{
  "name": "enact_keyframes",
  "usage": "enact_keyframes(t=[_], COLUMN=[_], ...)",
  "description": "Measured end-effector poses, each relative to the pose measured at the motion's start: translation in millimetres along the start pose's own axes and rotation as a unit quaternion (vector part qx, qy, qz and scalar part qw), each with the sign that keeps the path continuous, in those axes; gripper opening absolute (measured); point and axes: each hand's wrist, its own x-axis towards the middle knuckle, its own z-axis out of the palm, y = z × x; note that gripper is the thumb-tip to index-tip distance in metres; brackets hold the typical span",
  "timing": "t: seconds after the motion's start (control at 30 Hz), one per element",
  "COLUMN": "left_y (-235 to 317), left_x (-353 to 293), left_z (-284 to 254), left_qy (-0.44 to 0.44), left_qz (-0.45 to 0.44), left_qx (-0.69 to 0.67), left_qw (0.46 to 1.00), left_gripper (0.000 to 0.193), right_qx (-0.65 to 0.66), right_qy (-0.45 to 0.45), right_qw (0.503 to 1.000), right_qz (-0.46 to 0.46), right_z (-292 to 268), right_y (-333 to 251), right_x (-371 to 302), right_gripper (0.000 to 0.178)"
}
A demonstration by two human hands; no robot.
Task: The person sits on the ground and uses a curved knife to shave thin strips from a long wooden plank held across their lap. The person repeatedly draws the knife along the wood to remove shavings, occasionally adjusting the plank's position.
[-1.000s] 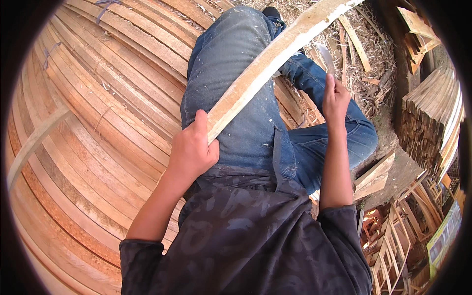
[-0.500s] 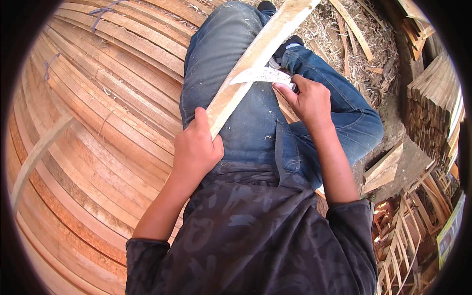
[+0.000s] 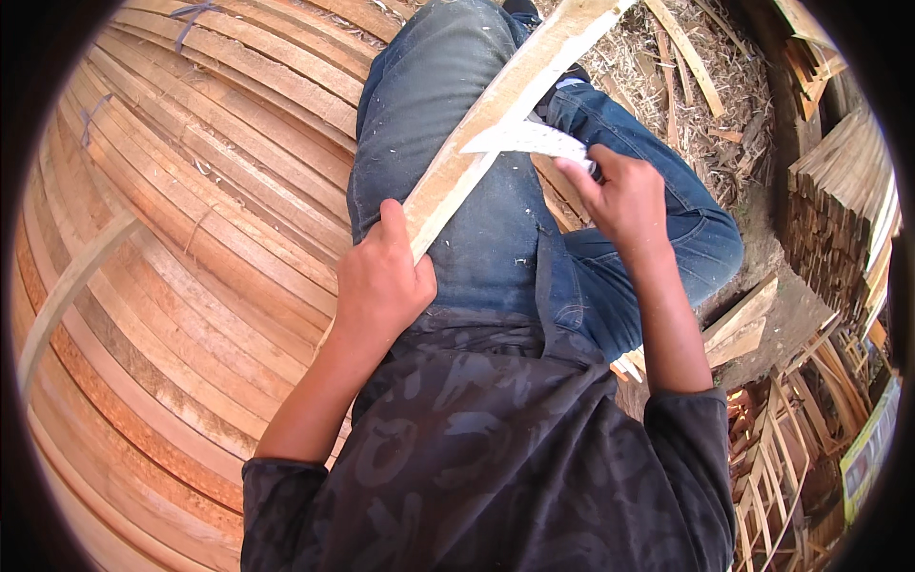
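Observation:
A long pale wooden board [image 3: 464, 157] lies slantwise over my lap, its far end up past my feet. My left hand [image 3: 384, 281] is closed round its near end, thumb along the top. In my right hand [image 3: 621, 198] is a knife [image 3: 536, 139] with a broad, bright, curved blade, gripped by its handle, which is mostly hidden by the fingers. The pointed blade crosses the board's right edge, the tip over its upper face; whether it bites into the wood I cannot tell.
Rows of long planks [image 3: 181, 286], some tied with strips, fill the left. Wood shavings [image 3: 624, 67] cover the ground ahead. A stack of thin slats [image 3: 839, 191] stands at the right, with a wood offcut [image 3: 739, 324] nearer and a slatted frame [image 3: 770, 477] below it.
My right hand and the knife have moved a little to the right. The board's far end has shifted slightly right, while my left hand keeps its grip almost in place.

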Motion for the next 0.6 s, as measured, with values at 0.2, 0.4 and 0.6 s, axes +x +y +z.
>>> enact_keyframes(t=[0.2,0.4,0.6], left_y=[6,10,5], left_x=[-1,-2,0], left_z=[1,-2,2], left_qy=[0.014,0.006,0.017], left_qz=[-0.011,-0.012,0.000], left_qx=[0.001,0.058,0.013], left_qw=[1.000,0.998,1.000], left_gripper=[0.028,0.030,0.030], right_qx=[-0.051,-0.160,-0.063], right_qy=[-0.042,0.008,0.073], right_qw=[0.998,0.987,0.964], right_qz=[0.007,0.022,0.248], right_z=[8,-6,-5], right_y=[-8,40,66], right_x=[9,48,57], right_gripper=[0.058,0.065,0.068])
